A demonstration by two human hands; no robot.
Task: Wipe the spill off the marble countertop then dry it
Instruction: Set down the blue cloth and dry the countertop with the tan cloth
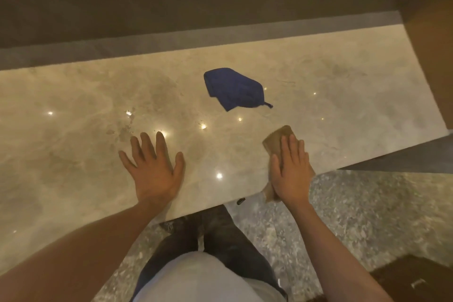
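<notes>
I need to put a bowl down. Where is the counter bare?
Bare: the left stretch beyond the left hand, and right of the blue cloth. Crowded: the near edge, where the right hand presses a brown cloth.

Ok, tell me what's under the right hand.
A tan cloth lies flat under the right hand on the marble countertop, reaching past its near edge. The marble beneath the cloth is covered.

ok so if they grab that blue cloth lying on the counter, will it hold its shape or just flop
The blue cloth will probably flop: it lies crumpled with soft folds, not flat or stiff. It looks thin, so likely light for its size. On the glossy marble countertop it would probably slide easily if pushed, bunching rather than rolling.
</notes>
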